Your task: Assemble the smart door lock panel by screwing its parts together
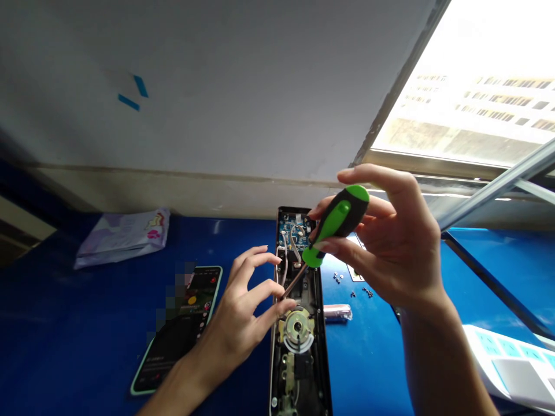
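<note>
A green-and-black screwdriver (342, 216) slants down to the left, its handle gripped between the thumb and fingers of my right hand (396, 248). Its metal shaft reaches into an open, long black housing (318, 323). At the tip, the thumb and index finger of my left hand (247, 300) close around the end of the shaft; whether a screw is between them is hidden. My other left fingers are bent and apart over the housing's left edge. Inside it are a blue circuit board (286, 225), pale wires (285, 260) and a round metal mechanism (298, 329).
Several small dark screws (367, 292) lie right of the housing, near a wrapped cylinder (338, 313). A phone (173, 346) lies to the left, a purple-white packet (124, 237) behind it. A white power strip (511, 361) is at right; a metal window frame (498, 185) slants above the blue table.
</note>
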Demonstrator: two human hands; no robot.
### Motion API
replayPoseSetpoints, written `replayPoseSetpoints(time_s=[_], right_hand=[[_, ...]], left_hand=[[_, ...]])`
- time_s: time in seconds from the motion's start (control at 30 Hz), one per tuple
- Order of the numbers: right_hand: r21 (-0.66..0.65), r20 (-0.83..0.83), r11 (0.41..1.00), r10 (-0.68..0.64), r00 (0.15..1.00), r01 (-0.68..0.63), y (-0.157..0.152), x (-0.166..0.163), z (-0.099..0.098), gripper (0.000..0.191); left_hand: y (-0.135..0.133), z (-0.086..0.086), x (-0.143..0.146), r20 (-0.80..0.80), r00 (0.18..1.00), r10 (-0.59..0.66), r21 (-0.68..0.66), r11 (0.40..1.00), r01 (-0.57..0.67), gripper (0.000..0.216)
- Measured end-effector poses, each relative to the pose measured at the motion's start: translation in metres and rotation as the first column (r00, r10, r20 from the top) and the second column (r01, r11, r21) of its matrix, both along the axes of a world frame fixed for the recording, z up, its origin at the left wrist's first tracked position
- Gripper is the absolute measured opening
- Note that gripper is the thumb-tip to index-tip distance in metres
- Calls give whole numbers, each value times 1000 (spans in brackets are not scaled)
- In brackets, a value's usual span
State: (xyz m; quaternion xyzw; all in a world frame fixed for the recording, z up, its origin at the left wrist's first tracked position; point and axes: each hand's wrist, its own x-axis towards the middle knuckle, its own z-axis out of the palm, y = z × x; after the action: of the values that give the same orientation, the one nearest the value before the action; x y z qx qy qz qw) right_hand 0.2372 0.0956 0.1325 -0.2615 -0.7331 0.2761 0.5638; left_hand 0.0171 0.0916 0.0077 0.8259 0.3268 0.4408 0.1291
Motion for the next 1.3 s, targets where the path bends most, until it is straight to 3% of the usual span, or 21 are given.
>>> replayPoseSetpoints(time_s=[0.1, 0.3, 0.6, 1.0, 1.3], right_hand=[[27, -43, 1000, -6, 999, 7, 3, -4, -3, 66], [10, 74, 999, 43, 996, -44, 1, -2, -5, 78], [-19, 73, 999, 48, 996, -47, -4, 0, -2, 73], [106, -73, 990, -85, 994, 92, -3, -7, 0, 64], [56, -139, 990, -120, 983, 128, -1, -9, -1, 57]], left_hand=[[0, 3, 1, 11, 999, 31, 29, 999, -31, 12], [-3, 1, 2, -1, 1000, 11, 26, 1000, -11, 10], [-3, 7, 0, -17, 1000, -4, -38, 999, 3, 20], [-6, 10, -1, 92, 993, 75, 80, 993, -83, 26], [-10, 10, 3, 192, 974, 120, 46, 990, -131, 28]])
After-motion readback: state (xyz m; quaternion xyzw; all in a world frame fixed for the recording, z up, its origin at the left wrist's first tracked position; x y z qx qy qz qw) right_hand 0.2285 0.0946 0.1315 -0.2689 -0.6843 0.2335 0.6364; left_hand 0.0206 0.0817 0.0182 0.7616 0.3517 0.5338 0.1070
